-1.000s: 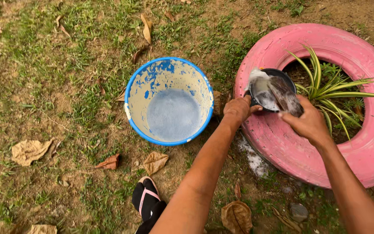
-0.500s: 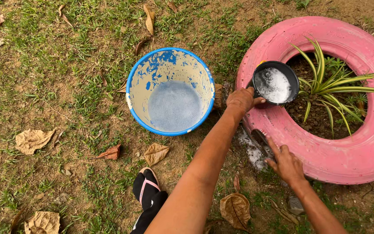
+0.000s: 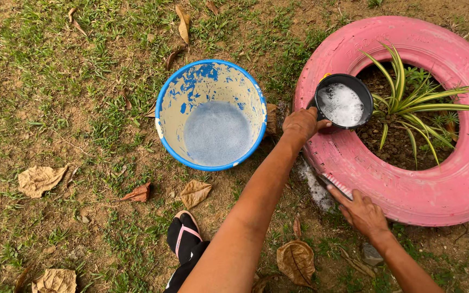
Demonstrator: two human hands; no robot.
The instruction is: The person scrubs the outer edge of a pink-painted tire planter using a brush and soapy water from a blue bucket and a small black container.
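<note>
Resting on a pink tyre planter [image 3: 408, 184], a black scoop [image 3: 343, 101] of foamy water is gripped by the left hand [image 3: 301, 123]; a brush [image 3: 336, 186] is grasped by the right hand [image 3: 363, 211].

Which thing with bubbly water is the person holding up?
The small black dipper, gripped by the left hand over the pink tyre. The big blue bucket also holds soapy water but sits on the grass untouched.
</note>
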